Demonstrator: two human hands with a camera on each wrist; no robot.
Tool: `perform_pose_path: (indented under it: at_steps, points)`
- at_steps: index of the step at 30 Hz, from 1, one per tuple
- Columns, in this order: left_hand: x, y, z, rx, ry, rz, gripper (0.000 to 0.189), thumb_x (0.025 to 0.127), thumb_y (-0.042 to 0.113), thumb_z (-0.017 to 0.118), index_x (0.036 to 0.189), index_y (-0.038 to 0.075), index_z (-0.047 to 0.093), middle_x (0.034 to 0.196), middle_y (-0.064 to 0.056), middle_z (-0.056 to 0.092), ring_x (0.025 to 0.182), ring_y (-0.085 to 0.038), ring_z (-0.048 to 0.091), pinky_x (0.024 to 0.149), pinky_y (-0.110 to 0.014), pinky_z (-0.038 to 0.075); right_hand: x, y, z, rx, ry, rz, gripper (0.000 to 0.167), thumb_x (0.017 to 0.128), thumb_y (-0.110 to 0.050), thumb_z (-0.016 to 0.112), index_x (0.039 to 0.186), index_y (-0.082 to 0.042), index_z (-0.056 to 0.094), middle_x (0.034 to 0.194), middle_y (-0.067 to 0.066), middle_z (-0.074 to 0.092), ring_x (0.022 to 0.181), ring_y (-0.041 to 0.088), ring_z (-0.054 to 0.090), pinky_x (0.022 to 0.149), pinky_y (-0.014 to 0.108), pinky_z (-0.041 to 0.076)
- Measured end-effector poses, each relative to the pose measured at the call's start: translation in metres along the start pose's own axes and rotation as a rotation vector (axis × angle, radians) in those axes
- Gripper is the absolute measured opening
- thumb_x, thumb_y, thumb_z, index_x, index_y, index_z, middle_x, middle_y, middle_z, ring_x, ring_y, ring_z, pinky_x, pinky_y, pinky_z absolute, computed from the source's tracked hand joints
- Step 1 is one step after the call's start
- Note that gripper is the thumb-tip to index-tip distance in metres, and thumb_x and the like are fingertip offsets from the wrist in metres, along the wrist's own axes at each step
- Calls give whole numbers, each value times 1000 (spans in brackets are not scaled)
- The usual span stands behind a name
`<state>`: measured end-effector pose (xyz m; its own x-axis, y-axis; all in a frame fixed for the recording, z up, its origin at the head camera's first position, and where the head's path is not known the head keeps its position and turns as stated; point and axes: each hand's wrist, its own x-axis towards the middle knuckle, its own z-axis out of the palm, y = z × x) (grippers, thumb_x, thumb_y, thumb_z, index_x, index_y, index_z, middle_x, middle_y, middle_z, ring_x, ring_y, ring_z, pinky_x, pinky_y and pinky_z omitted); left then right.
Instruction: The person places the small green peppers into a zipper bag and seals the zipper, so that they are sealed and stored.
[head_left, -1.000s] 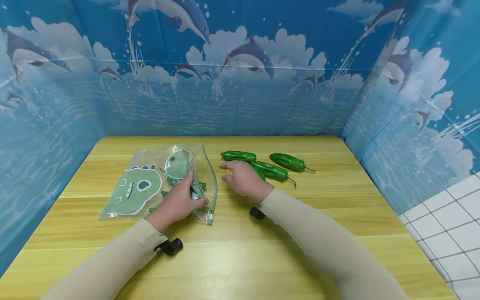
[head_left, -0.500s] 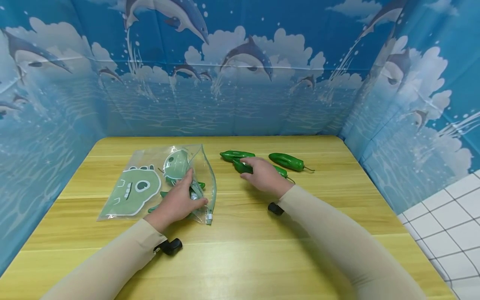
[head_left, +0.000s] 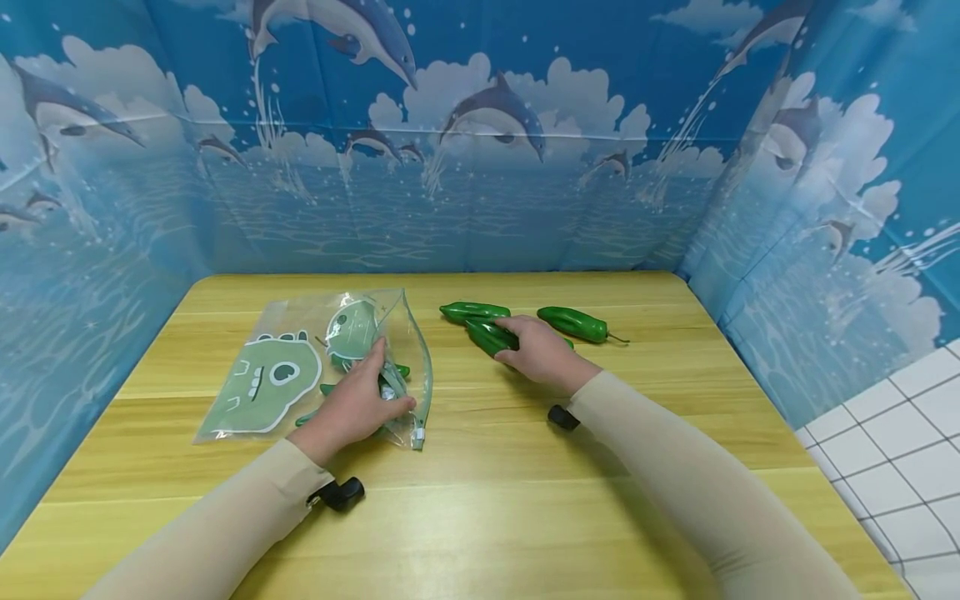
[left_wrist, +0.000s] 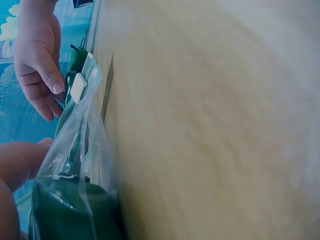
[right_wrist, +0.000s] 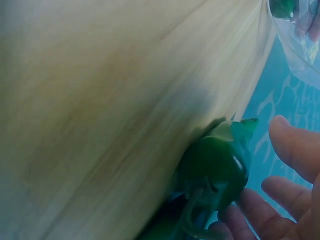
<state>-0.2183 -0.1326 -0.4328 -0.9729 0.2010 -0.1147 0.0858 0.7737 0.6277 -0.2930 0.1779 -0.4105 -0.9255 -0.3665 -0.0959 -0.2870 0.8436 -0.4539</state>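
My left hand (head_left: 356,406) lies over a clear zip bag (head_left: 408,333) with green cartoon prints, thumb and fingers spread wide at its folded-back mouth. Green peppers (head_left: 405,371) show through the plastic; the left wrist view has one large pepper (left_wrist: 75,210) inside, close up. At the pepper cluster, my right hand (head_left: 542,354) reaches over a green chili pepper (head_left: 487,335), thumb and fingers apart at its near end. Fingertips come right up to a glossy pepper (right_wrist: 212,170) in the right wrist view, the thumb standing away from it. Part of another pepper (head_left: 570,342) peeks out behind this hand.
One green pepper (head_left: 474,312) lies just behind the cluster, another (head_left: 573,323) with a thin stem to its right. The bag's white slider (head_left: 419,433) is at its near corner. A dolphin-print curtain (head_left: 465,208) borders the wooden table (head_left: 465,517).
My right hand has moved from beside the bag mouth rightward to the pepper cluster, its thumb and fingers now over the near pepper. The left hand keeps its place on the bag.
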Motion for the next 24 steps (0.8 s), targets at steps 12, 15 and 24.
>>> perform_pose_path:
  at_steps: [12, 15, 24]
  points:
    - [1, 0, 0, -2, -1, -2, 118, 93, 46, 78, 171, 10, -3, 177, -17, 14, 161, -47, 15, 127, -65, 23, -2, 3, 3, -60, -6, -16, 70, 102, -29, 72, 161, -8, 43, 164, 18, 46, 153, 37, 41, 124, 54, 38]
    - [1, 0, 0, -1, -1, -1, 118, 93, 46, 78, 171, 10, -2, 177, -17, 14, 161, -47, 15, 127, -64, 23, -3, 4, 4, -71, -13, -14, 70, 102, -28, 71, 162, -8, 42, 165, 19, 44, 154, 38, 39, 125, 55, 37]
    - [1, -1, 1, -4, 1, -1, 118, 92, 46, 78, 171, 10, -2, 177, -17, 15, 161, -46, 16, 127, -64, 25, -3, 4, 5, -100, -38, 14, 69, 103, -27, 70, 163, -9, 40, 166, 19, 42, 154, 38, 40, 123, 54, 40]
